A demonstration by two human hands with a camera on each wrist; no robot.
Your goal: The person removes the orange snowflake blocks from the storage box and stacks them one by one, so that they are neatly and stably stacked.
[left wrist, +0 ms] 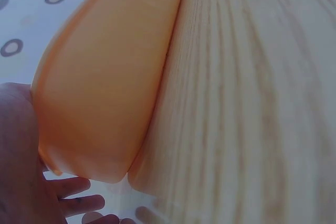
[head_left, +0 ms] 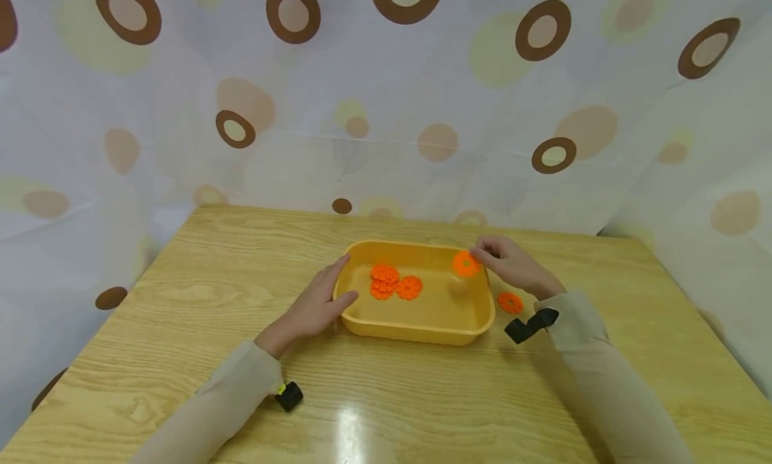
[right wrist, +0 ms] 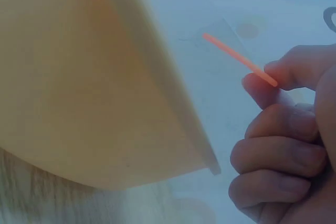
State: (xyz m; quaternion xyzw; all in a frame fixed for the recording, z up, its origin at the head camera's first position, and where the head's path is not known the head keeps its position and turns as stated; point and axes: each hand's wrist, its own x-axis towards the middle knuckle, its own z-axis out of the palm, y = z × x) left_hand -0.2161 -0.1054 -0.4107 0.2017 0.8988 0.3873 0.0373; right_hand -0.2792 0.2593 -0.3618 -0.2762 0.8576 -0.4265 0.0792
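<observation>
A yellow-orange tray [head_left: 416,330] sits mid-table with several orange flower-shaped discs [head_left: 395,283] lying in it. My right hand [head_left: 512,264] pinches another orange disc [head_left: 466,263] over the tray's far right corner; in the right wrist view the disc [right wrist: 239,59] shows edge-on between thumb and forefinger, beside the tray wall [right wrist: 94,87]. My left hand [head_left: 316,306] rests with straight fingers against the tray's left rim; the left wrist view shows the tray's outer wall [left wrist: 105,82] beside my palm [left wrist: 23,161]. One more orange disc [head_left: 510,302] lies on the table right of the tray.
The wooden table [head_left: 211,296] is enclosed on three sides by a white curtain with brown and beige ovals [head_left: 386,115]. Bare wood runs left of and in front of the tray. Black wrist camera mounts [head_left: 288,395] sit on both sleeves.
</observation>
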